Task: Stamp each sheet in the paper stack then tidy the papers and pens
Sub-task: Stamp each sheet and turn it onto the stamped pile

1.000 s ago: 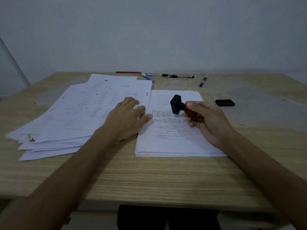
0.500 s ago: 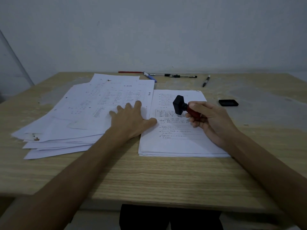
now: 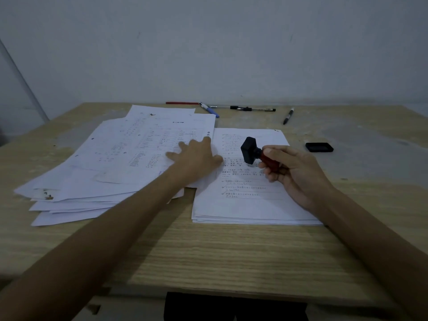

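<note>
Since the earlier frames, the left hand [image 3: 196,158] has slid outward over the spread pile of stamped sheets [image 3: 120,163], its fingers now flat and splayed on the top sheet, thumb reaching toward the neighbouring stack. Right hand [image 3: 291,172] position is little changed.

Hands: the left is released, pressing paper flat and holding nothing. The right grips the red handle of the stamp [image 3: 253,151], fingers curled round it.

Stamp attitude: its long axis lies nearly level, running left to right, with the black head pointing toward the left hand and raised off the paper. The stamping face is turned sideways, not down.

Work position: the neat paper stack [image 3: 243,205] lies on the desk [image 3: 208,256] directly under the right hand, just right of the spread pile and touching or overlapping it at the near edge beside the left hand. The right hand is the nearer to the top sheet; the stamp head hangs above that sheet's upper half.

Judgement: the coming move turns on tipping the stamp head downward so the face meets the sheet squarely. The left hand looks placed to steady or draw off the sheet afterward.

Other items: a black ink pad [image 3: 319,147] sits on the desk to the right of the stack, apart from it. Pens [image 3: 252,109] lie along the far edge, with a black marker [image 3: 288,116] separate, none yet gathered.
</note>
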